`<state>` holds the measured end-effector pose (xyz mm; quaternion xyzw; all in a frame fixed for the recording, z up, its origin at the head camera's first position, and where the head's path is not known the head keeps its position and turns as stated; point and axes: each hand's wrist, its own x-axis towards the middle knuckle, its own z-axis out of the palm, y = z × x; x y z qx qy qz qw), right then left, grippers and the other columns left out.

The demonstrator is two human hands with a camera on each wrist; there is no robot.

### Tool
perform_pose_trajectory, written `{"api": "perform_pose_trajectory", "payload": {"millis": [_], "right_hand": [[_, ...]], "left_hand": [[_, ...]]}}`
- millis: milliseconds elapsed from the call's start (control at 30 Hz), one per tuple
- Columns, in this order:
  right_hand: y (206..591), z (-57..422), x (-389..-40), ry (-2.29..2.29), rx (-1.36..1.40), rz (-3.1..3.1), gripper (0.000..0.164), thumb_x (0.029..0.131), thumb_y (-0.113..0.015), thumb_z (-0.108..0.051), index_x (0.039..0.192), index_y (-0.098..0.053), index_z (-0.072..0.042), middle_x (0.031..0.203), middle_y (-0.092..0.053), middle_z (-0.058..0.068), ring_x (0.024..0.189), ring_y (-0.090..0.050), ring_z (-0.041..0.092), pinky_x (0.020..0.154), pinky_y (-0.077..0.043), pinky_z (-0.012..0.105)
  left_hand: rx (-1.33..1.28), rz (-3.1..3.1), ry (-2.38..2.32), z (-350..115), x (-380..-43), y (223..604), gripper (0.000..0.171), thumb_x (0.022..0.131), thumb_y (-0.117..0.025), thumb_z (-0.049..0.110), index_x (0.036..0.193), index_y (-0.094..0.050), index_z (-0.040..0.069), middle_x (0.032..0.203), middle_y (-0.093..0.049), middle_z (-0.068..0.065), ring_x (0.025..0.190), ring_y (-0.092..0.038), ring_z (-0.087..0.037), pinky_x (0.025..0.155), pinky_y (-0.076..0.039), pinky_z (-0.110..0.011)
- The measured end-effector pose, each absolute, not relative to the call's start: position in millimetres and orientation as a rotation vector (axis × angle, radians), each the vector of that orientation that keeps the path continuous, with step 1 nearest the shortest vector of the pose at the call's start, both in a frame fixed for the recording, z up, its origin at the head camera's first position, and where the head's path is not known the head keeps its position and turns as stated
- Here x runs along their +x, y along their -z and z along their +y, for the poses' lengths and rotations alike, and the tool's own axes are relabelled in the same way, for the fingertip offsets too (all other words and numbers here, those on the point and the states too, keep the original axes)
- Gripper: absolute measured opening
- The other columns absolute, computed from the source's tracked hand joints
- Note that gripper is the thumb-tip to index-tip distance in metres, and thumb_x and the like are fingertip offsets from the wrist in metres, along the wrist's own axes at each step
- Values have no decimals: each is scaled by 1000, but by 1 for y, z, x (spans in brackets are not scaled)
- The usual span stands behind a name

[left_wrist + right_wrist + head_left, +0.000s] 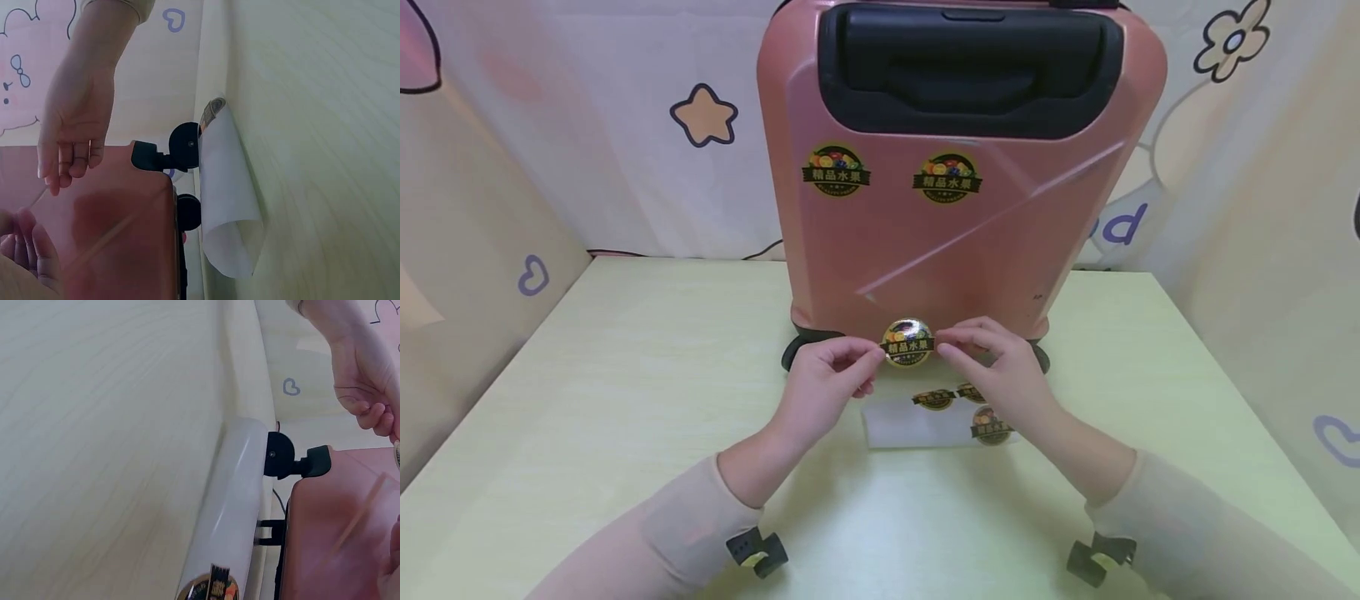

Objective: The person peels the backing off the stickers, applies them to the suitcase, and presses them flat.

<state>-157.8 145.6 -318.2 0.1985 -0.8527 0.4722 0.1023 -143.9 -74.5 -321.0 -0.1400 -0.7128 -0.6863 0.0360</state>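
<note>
A round black-and-gold fruit sticker (907,343) is held up in front of the lower part of a pink suitcase (955,250). My left hand (827,379) pinches its left edge between thumb and forefinger. At the right edge, my right hand (1003,371) pinches it with thumb and fingertips. The left wrist view shows the sticker (41,197) nearly edge-on between both hands. Two matching stickers, a left one (837,173) and a right one (947,180), are on the suitcase's upper front. Beneath the hands lies a curled white backing sheet (910,427) bearing several stickers.
The suitcase stands upright on black wheels (185,145) at the back of the pale wooden table (647,400). A black handle recess (970,71) spans its upper part. Patterned cloth (625,167) hangs behind and at both sides.
</note>
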Motion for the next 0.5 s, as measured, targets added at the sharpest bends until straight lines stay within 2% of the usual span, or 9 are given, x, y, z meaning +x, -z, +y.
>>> {"api": "perform_pose_trajectory", "payload": {"millis": [267,500], "right_hand": [[314,142,-159,-1572,621,-2459,14,86,-68,-11,95,-70,-2,95,-65,4,84,-61,11,74,-50,22],[312,140,-160,-1562,657,-2438,11,86,-67,-12,90,-70,-3,91,-64,2,77,-59,13,68,-48,21]], "left_hand": [[-492,-2216,2006,-76,-144,320,11,86,-64,3,87,-68,-7,63,-56,-5,56,-56,-12,59,-52,-27],[-530,-2235,1797,-80,-148,321,10,86,-66,8,87,-71,-1,66,-62,-6,57,-58,-14,57,-50,-26]]}}
